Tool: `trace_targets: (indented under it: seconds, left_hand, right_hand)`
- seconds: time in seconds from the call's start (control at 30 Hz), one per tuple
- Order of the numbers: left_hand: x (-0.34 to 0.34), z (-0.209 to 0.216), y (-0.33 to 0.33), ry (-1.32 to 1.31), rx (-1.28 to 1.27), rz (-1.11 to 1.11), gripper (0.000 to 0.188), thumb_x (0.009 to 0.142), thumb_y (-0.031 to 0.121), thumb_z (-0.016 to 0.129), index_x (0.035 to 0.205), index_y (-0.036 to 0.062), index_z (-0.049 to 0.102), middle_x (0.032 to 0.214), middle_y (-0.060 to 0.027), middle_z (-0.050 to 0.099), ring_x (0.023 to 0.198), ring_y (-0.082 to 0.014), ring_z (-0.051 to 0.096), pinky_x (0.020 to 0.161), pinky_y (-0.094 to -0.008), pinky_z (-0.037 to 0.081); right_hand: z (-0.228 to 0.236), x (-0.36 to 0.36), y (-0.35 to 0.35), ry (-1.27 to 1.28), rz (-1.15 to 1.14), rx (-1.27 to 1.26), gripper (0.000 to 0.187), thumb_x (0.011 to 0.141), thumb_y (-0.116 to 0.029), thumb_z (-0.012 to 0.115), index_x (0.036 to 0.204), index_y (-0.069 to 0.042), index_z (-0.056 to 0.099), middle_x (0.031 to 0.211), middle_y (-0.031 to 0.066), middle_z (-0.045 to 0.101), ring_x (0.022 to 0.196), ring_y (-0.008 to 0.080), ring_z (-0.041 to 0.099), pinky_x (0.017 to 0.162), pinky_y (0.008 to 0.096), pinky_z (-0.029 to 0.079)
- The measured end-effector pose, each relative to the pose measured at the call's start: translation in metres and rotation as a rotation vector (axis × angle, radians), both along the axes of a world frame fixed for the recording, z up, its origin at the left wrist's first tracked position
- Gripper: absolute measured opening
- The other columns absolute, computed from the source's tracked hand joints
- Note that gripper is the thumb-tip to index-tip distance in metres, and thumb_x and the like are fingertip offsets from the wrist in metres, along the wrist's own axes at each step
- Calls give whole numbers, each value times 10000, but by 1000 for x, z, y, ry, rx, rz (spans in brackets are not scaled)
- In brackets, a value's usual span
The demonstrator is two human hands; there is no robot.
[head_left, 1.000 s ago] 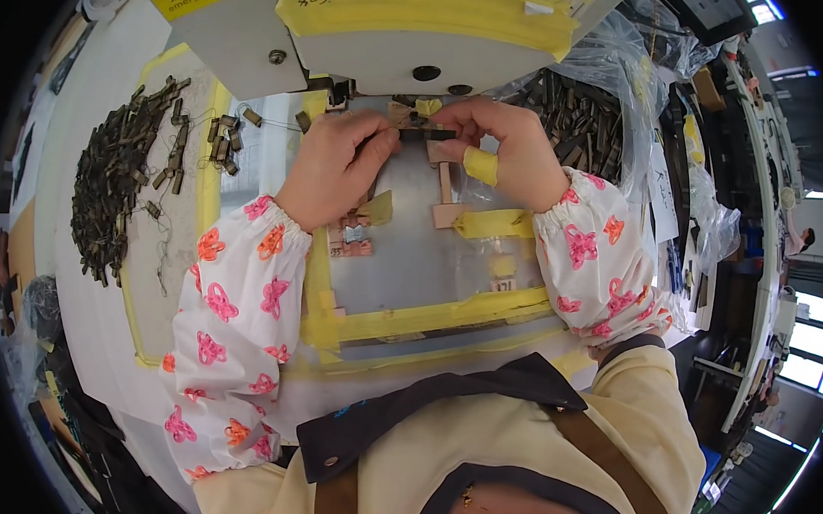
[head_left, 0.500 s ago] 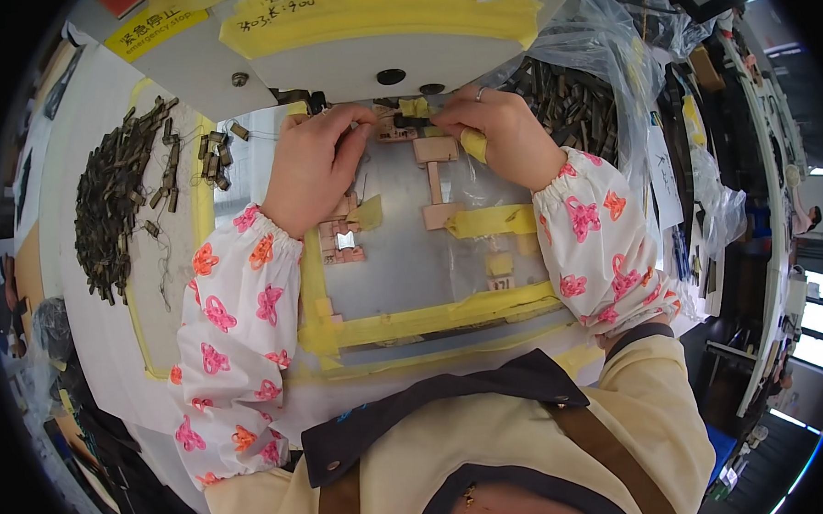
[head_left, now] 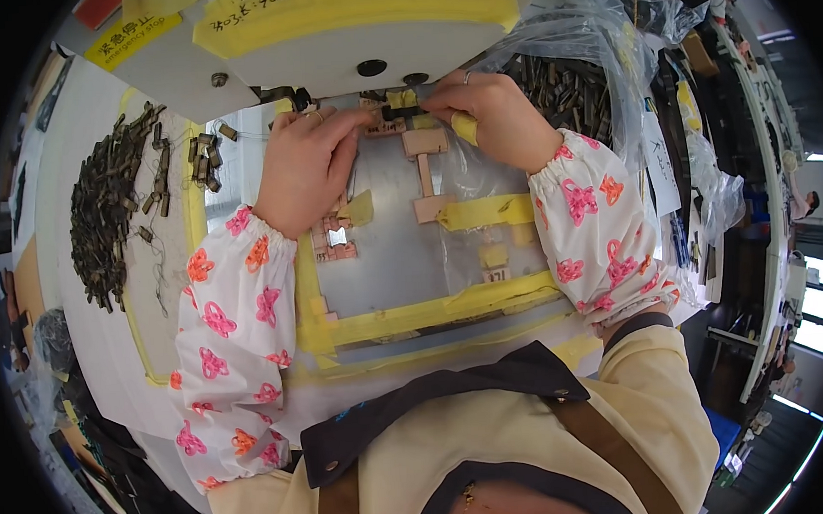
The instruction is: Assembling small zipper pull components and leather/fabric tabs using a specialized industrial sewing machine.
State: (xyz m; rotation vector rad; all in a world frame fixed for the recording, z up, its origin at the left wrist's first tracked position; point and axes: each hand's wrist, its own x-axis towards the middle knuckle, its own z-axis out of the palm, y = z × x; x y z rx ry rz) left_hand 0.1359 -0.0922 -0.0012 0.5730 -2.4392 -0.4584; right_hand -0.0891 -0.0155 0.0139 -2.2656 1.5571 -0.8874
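My left hand (head_left: 308,165) is at the left side of a small pinkish fixture block (head_left: 386,127) below the machine head, its fingers bent in a pinch. What lies between its fingertips is hidden. A small dark rectangular piece (head_left: 400,112) rests across the fixture, with a bit of yellow tape (head_left: 403,98) behind it. From the right, my right hand (head_left: 497,115) brings its closed fingertips to the dark piece's right end; whether they grip it is not clear. Yellow tape wraps one right finger. Thin wires run from a few brown wired blocks (head_left: 205,158) toward my left hand.
The white machine head (head_left: 348,62) overhangs the fixture. A heap of brown wired blocks (head_left: 107,215) lies at left, more dark pieces (head_left: 556,94) in clear plastic at right. Pink blocks (head_left: 425,144) and yellow tape (head_left: 488,212) sit on the metal plate (head_left: 384,249).
The whole view has shifted slightly, so the machine and fixture appear a little further up and left. Both hands stay at the fixture, with small finger movements.
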Motion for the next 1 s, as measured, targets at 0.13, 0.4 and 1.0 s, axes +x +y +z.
trace_targets:
  seconds: [0.13,0.4,1.0]
  left_hand:
    - [1,2,2,-14,-45,-23,210,804,25,527,972,114,617,739,-57,590,669,-252,551,668,-352,389]
    - [-8,6,0,-226,-208,-36,350,729,7,547,1032,162,627,644,-51,509,596,-240,515,611,-340,415]
    - [5,3,-1,-114,-193,-20,304,734,37,570,998,172,635,716,-43,498,665,-237,538,666,-351,413]
  right_hand:
    - [-5,5,3,-21,-25,-57,211,678,28,586,878,5,649,851,131,606,807,319,584,711,372,477]
    - [-6,15,0,111,-3,-238,276,695,29,590,959,-32,646,875,131,619,789,313,600,692,362,496]
    - [-9,18,-2,124,-21,-133,323,663,100,556,935,-42,659,903,121,616,824,308,588,716,360,492]
